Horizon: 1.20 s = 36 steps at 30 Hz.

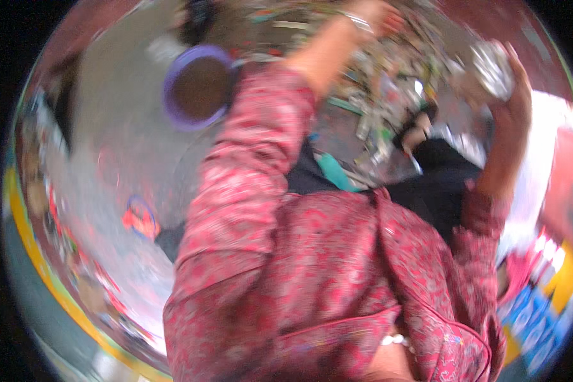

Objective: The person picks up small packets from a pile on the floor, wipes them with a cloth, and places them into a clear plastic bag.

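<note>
My left arm reaches forward over a heap of mixed small scrap (388, 89). At its far end my left hand (382, 19), with a pale bangle at the wrist, is smeared by motion at the top of the view. Its fingers cannot be made out. Raised at the right, my right hand (517, 102) is closed round a shiny, clear-to-silvery crumpled piece (492, 69), perhaps plastic; blur hides its exact kind. The heap holds clear, green and whitish bits, spread on the floor before my legs.
A purple-rimmed tub (172, 95) with dark brown contents stands left of my left arm. An orange-red item with a blue ring (141, 219) lies on the grey floor. White sheeting (544, 153) is at the right, with a blue-and-white pack (531, 328) below it.
</note>
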Each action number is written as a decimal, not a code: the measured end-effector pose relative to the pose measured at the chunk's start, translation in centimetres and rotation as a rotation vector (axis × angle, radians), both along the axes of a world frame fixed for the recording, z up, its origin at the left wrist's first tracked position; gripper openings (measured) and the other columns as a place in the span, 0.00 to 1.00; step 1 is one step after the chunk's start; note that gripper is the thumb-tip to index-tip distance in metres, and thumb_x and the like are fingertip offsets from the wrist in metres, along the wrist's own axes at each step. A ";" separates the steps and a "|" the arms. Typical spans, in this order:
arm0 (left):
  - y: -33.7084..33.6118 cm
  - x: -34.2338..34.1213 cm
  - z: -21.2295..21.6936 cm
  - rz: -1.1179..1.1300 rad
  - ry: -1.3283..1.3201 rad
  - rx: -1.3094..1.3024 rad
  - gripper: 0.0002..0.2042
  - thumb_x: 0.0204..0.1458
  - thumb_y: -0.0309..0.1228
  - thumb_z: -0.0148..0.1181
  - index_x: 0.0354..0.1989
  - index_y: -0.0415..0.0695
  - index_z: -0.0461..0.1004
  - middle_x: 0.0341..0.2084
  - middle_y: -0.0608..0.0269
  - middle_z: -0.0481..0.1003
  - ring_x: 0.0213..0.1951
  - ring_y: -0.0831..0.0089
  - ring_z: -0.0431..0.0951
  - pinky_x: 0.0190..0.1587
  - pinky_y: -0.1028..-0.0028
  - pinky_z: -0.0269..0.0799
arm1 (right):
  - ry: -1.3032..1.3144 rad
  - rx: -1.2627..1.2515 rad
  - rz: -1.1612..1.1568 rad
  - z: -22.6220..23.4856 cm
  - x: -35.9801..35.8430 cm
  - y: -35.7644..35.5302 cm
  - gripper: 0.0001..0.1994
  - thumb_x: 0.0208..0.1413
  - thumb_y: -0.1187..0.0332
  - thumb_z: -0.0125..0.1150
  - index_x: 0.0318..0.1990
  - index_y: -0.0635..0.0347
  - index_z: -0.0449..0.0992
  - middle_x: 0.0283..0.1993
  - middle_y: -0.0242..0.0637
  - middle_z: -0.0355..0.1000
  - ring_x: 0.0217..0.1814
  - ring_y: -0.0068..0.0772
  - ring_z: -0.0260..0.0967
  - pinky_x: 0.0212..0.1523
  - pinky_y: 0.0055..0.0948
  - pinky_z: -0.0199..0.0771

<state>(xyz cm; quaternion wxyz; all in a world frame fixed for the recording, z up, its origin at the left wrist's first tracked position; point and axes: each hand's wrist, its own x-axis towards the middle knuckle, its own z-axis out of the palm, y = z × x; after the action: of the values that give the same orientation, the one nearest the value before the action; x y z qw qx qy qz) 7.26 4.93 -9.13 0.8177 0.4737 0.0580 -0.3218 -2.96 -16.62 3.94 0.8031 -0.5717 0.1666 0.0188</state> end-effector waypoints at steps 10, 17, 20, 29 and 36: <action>4.6 2.1 -4.3 -0.086 0.200 -0.035 0.14 0.51 0.30 0.45 0.43 0.34 0.65 0.38 0.53 0.70 0.34 0.72 0.71 0.37 0.77 0.70 | -0.112 0.607 -0.116 -4.4 -2.1 -5.9 0.09 0.49 0.64 0.50 0.27 0.60 0.70 0.24 0.37 0.70 0.26 0.33 0.69 0.31 0.31 0.71; 0.3 2.6 0.7 -0.153 0.170 -0.082 0.15 0.50 0.28 0.45 0.46 0.34 0.63 0.39 0.55 0.69 0.35 0.71 0.71 0.39 0.75 0.69 | -0.237 0.817 -0.193 -4.7 -3.2 -8.5 0.10 0.52 0.64 0.47 0.28 0.61 0.68 0.25 0.38 0.69 0.26 0.33 0.68 0.29 0.32 0.71; -3.8 -1.1 4.7 -0.276 -0.064 0.098 0.19 0.50 0.34 0.48 0.49 0.37 0.61 0.42 0.56 0.67 0.41 0.70 0.69 0.43 0.73 0.67 | -0.270 0.729 -0.388 -2.2 -3.3 -7.2 0.12 0.53 0.62 0.46 0.28 0.62 0.68 0.25 0.39 0.69 0.26 0.34 0.68 0.28 0.32 0.71; -3.6 -7.0 5.5 -0.436 -0.059 -0.221 0.28 0.46 0.45 0.54 0.55 0.50 0.54 0.50 0.65 0.61 0.51 0.67 0.62 0.50 0.55 0.59 | -0.204 -0.293 -0.005 -5.5 1.7 3.8 0.17 0.56 0.56 0.41 0.34 0.62 0.69 0.30 0.35 0.68 0.31 0.27 0.64 0.33 0.26 0.65; 0.2 -2.8 7.2 -0.146 -0.382 0.117 0.12 0.43 0.30 0.59 0.34 0.36 0.69 0.29 0.62 0.72 0.31 0.76 0.73 0.33 0.77 0.73 | -0.169 0.690 -0.114 -5.3 4.4 3.2 0.12 0.54 0.66 0.42 0.33 0.65 0.69 0.32 0.43 0.70 0.36 0.37 0.68 0.40 0.35 0.69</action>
<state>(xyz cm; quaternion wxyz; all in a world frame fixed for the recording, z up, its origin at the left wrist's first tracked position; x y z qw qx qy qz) 4.44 5.17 -1.90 0.7595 0.5757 -0.1142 -0.2806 1.48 -13.40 -1.39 0.9596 -0.2562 0.1151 -0.0182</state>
